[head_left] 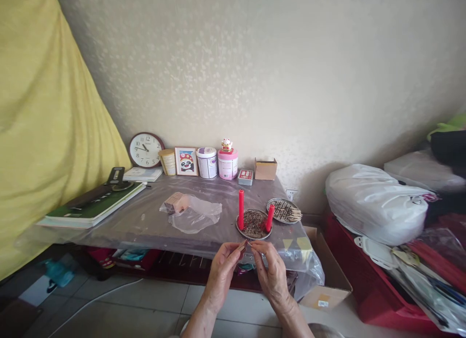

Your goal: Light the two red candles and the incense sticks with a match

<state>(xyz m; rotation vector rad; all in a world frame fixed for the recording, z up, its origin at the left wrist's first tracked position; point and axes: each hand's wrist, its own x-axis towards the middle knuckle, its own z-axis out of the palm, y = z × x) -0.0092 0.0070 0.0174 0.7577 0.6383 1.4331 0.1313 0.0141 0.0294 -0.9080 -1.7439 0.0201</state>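
Both my hands are raised together in front of the table's near edge. My left hand (pixel 223 270) and my right hand (pixel 271 272) each pinch a small thin thing (pixel 246 245) between fingertips; it is too small to name. Just beyond them a round metal dish (pixel 254 225) holds two red candles, one upright (pixel 241 209) and one leaning (pixel 270 217). A second dish (pixel 284 211) to the right carries a bundle of thin sticks.
A low table under clear plastic sheet (pixel 145 216) bears a crumpled plastic bag (pixel 192 212), books (pixel 91 207), a wall clock (pixel 146 149), tins, a framed picture and a small cardboard box (pixel 265 168). A white bag (pixel 374 202) and red crate lie right.
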